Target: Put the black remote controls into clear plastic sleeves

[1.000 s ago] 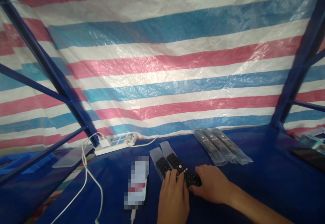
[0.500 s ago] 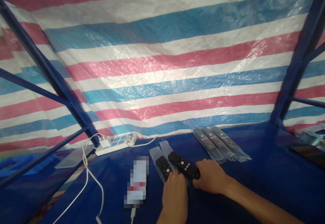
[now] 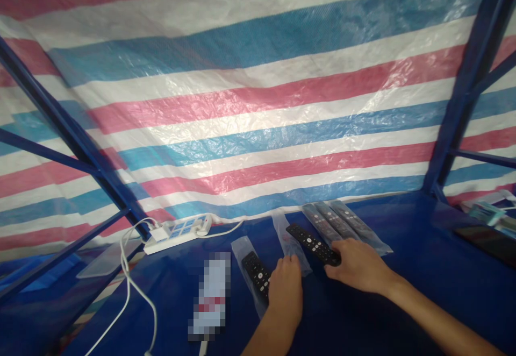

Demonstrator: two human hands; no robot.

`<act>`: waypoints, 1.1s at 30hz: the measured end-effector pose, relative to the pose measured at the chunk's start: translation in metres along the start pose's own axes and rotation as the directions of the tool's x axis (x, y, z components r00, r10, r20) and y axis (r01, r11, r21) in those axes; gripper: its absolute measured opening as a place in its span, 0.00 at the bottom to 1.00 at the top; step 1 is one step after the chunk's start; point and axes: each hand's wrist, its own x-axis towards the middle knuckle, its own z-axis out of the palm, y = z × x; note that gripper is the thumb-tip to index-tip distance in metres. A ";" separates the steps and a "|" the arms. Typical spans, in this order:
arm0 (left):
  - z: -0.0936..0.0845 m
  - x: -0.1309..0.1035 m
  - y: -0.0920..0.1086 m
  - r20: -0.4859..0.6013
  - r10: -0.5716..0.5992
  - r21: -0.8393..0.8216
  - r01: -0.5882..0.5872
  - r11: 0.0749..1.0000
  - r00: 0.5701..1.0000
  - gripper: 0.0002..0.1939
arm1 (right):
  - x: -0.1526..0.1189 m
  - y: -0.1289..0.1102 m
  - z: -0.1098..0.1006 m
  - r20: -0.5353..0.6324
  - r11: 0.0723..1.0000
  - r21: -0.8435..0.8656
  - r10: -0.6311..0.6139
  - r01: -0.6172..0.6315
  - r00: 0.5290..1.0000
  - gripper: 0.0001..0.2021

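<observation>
My right hand [image 3: 357, 264] grips the lower end of a black remote control [image 3: 310, 242], which slants up to the left over a frosted plastic sleeve [image 3: 287, 237]. My left hand [image 3: 285, 286] has its fingers curled at the lower left edge of that sleeve; the fingertips are partly hidden. Just left of this hand another black remote control [image 3: 255, 271] lies along a second plastic sleeve [image 3: 239, 246]; I cannot tell whether it is inside. Behind my right hand, several bagged remote controls [image 3: 338, 221] lie side by side.
A white power strip [image 3: 177, 233] with cables stands at the back left of the blue table [image 3: 403, 291]. A phone [image 3: 210, 297], its screen blurred out, lies with a cable attached. Blue metal posts [image 3: 455, 87] and a striped tarp [image 3: 258, 103] enclose the back. A dark flat object [image 3: 484, 246] lies far right.
The held remote and the sleeve beneath it have moved right, away from the left remote and closer to the bagged ones. Both hands have shifted right. The view has turned slightly.
</observation>
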 end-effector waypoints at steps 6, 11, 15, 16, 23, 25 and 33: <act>-0.001 0.027 -0.011 0.020 -0.104 -0.158 0.105 0.982 0.994 0.14 | -0.014 0.016 -0.023 0.097 0.990 0.126 -0.071 0.059 0.993 0.08; 0.002 0.040 -0.021 -0.015 -0.168 -0.255 0.159 0.954 0.986 0.13 | -0.023 0.030 -0.036 0.181 0.979 0.168 -0.142 0.112 0.973 0.08; 0.000 0.041 -0.023 -0.025 -0.175 -0.291 0.161 0.943 0.984 0.12 | -0.024 0.032 -0.034 0.212 0.978 0.170 -0.159 0.124 0.964 0.09; 0.000 0.041 -0.023 -0.026 -0.172 -0.296 0.157 0.942 0.985 0.12 | -0.024 0.031 -0.033 0.212 0.978 0.168 -0.161 0.127 0.964 0.09; 0.003 0.037 -0.021 -0.015 -0.098 -0.251 0.091 0.964 0.995 0.13 | -0.021 0.021 -0.024 0.200 0.988 0.117 -0.118 0.096 0.973 0.07; 0.004 0.035 -0.020 -0.017 -0.072 -0.238 0.066 0.969 0.997 0.15 | -0.020 0.017 -0.019 0.192 0.994 0.080 -0.093 0.079 0.977 0.07; 0.008 0.028 -0.009 -0.041 0.005 -0.183 -0.012 0.983 0.999 0.16 | -0.016 -0.001 0.015 0.115 0.996 -0.043 -0.072 0.077 0.991 0.10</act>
